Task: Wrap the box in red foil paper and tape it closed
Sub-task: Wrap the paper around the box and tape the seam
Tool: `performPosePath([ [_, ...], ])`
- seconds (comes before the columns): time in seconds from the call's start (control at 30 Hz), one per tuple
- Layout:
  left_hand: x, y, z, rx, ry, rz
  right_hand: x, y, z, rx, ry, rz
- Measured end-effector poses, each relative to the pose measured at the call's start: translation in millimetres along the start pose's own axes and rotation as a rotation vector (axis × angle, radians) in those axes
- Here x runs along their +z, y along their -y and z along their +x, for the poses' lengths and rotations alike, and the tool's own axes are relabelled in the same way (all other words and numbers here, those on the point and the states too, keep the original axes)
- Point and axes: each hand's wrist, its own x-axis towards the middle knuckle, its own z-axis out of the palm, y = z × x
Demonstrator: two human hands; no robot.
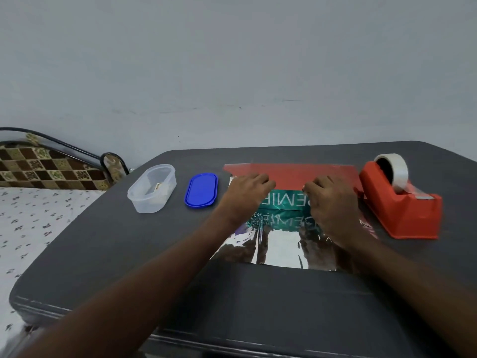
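Note:
A teal box point(284, 200) with white letters lies on a sheet of foil paper on the dark table. The paper's silver mirror side point(278, 244) spreads toward me, and its red side point(296, 174) shows on a flap folded over the box's far edge. My left hand point(245, 195) lies on the box's left part, fingers curled on the edge of the red flap. My right hand point(330, 200) covers the box's right part and pinches the same flap edge. A red tape dispenser point(402, 210) with a clear tape roll point(395, 169) stands just right of the paper.
A clear plastic container point(152, 187) and its blue lid point(201, 189) sit left of the paper. The dark grey table point(129, 254) stands against a plain wall. A bed with a flowered sheet point(31, 215) lies to the left.

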Motion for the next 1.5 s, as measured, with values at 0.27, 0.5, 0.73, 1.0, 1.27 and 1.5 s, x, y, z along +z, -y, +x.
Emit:
performPosePath([
  [0.27,16,-2,-3,0.056,-0.134,0.045,2,-4,0,-0.041,-0.025,-0.051],
  [0.5,26,-2,-11,0.089,-0.165,0.059,2,1,-5,-0.023,-0.005,-0.014],
  [0.73,20,5,-23,-0.035,-0.136,-0.033,4,5,9,0.142,0.04,0.025],
  [1.0,17,25,-26,-0.277,-0.095,-0.136,4,7,10,0.183,0.072,0.048],
  [1.27,11,36,-24,-0.479,0.09,-0.364,3,7,13,0.255,0.113,0.168],
  [1.5,9,31,-24,-0.26,0.022,-0.081,2,6,12,0.242,0.121,0.176],
])
